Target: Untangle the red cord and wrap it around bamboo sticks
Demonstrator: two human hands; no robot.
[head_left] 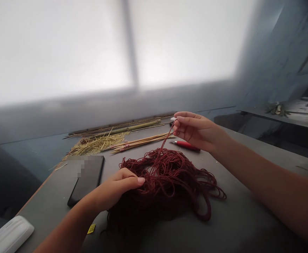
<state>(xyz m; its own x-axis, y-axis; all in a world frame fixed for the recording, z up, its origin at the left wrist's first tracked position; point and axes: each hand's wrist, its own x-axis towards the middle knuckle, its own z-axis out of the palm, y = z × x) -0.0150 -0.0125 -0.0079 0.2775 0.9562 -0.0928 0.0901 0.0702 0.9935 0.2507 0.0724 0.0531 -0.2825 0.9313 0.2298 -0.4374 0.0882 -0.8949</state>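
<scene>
A loose, tangled heap of dark red yarn [169, 172] lies on the grey table in front of me. My left hand [122, 182] rests at the heap's left side, its thumb and fingers closed on some of the strands. Raised above the far side of the heap, my right hand [191, 128] pinches strands between thumb and forefinger, and they run taut down into the pile. Something small and white shows at its fingertips; I cannot make out what it is. Below that hand lies a red-handled craft knife [187, 145].
Left of the yarn is a black phone [88, 179]. Behind it are a straw pile [98, 142], several pointed wooden sticks [140, 142] and a green stalk [135, 127]. A white case [10, 235] sits at the near left, and a yellow tag [91, 228] lies by my left forearm.
</scene>
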